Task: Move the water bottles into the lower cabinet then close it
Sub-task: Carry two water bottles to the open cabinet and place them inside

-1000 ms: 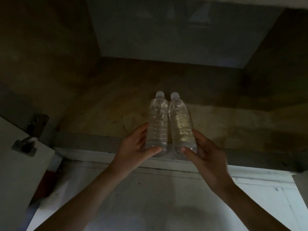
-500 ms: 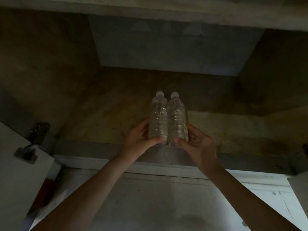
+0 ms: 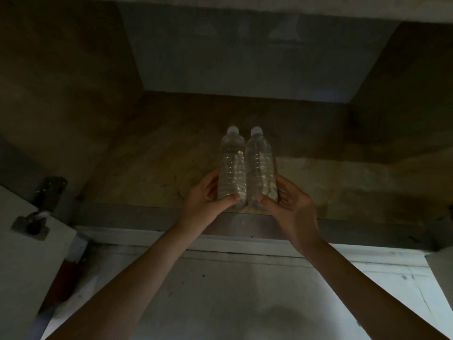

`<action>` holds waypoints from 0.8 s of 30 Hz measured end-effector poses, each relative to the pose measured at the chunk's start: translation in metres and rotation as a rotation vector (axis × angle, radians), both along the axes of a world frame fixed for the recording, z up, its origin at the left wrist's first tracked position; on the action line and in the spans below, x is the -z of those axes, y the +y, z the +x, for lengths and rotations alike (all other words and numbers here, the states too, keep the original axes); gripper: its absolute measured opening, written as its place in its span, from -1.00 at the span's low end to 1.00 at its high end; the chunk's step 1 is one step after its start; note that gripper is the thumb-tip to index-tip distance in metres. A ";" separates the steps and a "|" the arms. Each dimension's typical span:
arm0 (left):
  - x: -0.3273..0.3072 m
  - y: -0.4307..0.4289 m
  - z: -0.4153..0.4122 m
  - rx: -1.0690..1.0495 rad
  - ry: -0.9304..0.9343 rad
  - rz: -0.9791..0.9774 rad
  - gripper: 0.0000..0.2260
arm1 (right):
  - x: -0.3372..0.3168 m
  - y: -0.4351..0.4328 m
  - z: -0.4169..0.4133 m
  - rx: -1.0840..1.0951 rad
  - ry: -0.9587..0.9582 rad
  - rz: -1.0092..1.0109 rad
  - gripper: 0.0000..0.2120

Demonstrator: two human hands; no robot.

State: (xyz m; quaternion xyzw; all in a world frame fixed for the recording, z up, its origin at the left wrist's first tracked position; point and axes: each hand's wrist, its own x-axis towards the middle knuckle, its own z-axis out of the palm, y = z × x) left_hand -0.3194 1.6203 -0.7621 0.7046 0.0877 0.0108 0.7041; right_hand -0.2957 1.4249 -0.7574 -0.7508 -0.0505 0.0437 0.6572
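Observation:
Two clear water bottles with white caps are side by side just inside the open lower cabinet, near its front edge. My left hand (image 3: pixel 208 196) grips the base of the left bottle (image 3: pixel 232 165). My right hand (image 3: pixel 288 204) grips the base of the right bottle (image 3: pixel 260 168). The bottles touch each other along their sides. Their bases sit over the brown cabinet floor (image 3: pixel 147 173); whether they rest on it I cannot tell. The cabinet interior is dark, with a grey back wall (image 3: pixel 245 60).
The open white cabinet door (image 3: pixel 27 253) stands at the left, its metal hinge (image 3: pixel 36 217) near the cabinet corner. A grey front lip (image 3: pixel 367 229) runs along the cabinet opening. White floor (image 3: pixel 245 290) lies below. Another white door edge (image 3: pixel 441 278) shows at the right.
Both hands have pushed the two bottles farther into the cabinet, from over the front lip to above the brown floor. The view has tilted up a little.

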 end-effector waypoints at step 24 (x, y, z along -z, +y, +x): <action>-0.044 -0.010 -0.090 0.021 -0.042 0.738 -0.51 | -0.044 -0.018 -0.070 -0.024 -0.195 -0.673 -0.51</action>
